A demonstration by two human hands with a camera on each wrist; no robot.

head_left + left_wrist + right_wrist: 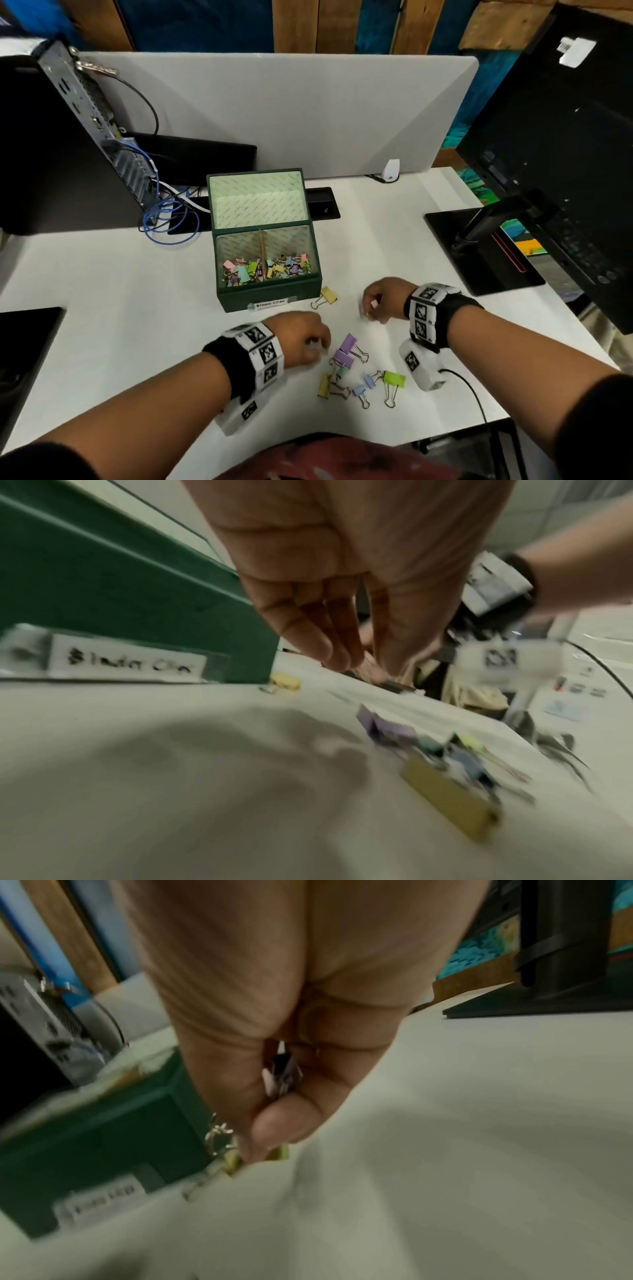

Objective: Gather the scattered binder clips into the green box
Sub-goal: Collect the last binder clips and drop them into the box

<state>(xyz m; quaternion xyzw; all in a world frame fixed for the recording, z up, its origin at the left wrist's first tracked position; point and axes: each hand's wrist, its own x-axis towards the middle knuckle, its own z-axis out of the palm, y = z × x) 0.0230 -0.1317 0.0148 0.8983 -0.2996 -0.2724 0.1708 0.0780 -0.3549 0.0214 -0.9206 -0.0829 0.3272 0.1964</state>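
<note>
The right hand [294,1053] is curled round a small pale purple binder clip [282,1079], likely for carrying to the open green box [270,294] with its handwritten label. The left hand [301,337] hovers with fingers drawn together beside the loose pastel clips [356,371] on the white tabletop [137,308]; whether it pinches anything I cannot tell, as blur hides the fingertips. A yellow metal-handled clip [328,296] lies just beside the box. Many clips already fill its two compartments.

Even, soft overhead light; head view sharp (edges bowed), both wrist views motion-blurred, with faint shadows beneath the hands.
</note>
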